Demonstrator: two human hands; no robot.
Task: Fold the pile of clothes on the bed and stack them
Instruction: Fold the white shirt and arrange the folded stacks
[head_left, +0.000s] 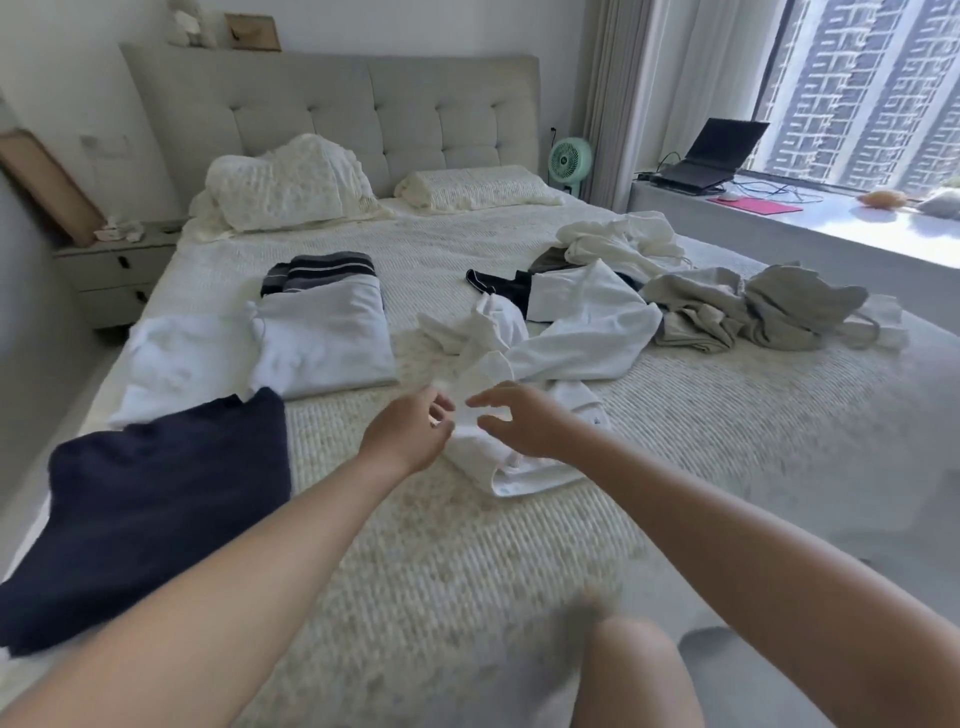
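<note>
Clothes lie across the bed (467, 545), and both my hands meet over a crumpled white garment (498, 457) near its middle. My left hand (410, 431) has its fingers curled at the garment's left edge; motion blur keeps me from telling whether they pinch the cloth or only touch it. My right hand (524, 421) hovers over the same garment with fingers spread and bent, thumb reaching left, and I cannot tell if it has any hold. To the near left lies a dark navy garment (156, 519), spread flat and partly under my left forearm. Beyond it sits a folded white piece (182, 364), and just right of that a folded pale grey-white top (332, 338) overlaps a striped dark garment (322, 270) farther back. To the right of my hands the unfolded pile spreads out: a white shirt (587, 322) touches the garment I am working on, a black piece (498, 288) shows from under it, another white heap (618, 241) lies farther back, and a beige-grey bundle (753, 306) sits at the far right near the bed's edge. Two pillows (291, 182) rest against the padded headboard (332, 104). A nightstand (114, 275) stands at the far left, a green fan (570, 158) at the bed's far right corner, and an open laptop (711, 150) on the window ledge (831, 228). My bare knee (639, 670) shows at the near edge.
</note>
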